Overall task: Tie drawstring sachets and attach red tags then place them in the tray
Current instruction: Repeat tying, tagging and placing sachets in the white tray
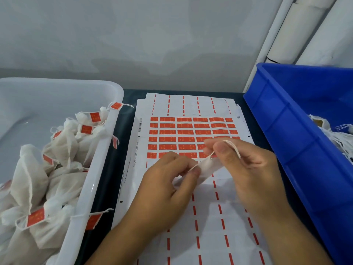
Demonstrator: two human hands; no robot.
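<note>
A small white sachet (207, 168) hangs between both hands above the sticker sheet (191, 131). My left hand (164, 188) pinches its lower left end. My right hand (246, 169) pinches its top, with the white drawstring (234, 147) looped over the thumb. Rows of red tags (184, 139) fill the sheet's middle; the hands cover some of them. The white tray (99, 159) on the left holds several tied sachets (63, 142) with red tags on their strings.
A blue bin (286, 134) at the right holds a bunch of untied white sachets (338, 136). Spent sticker backing with red dashed lines (210, 226) lies under my forearms. White rolls lean against the wall at the back right. Some tags hang over the tray's rim.
</note>
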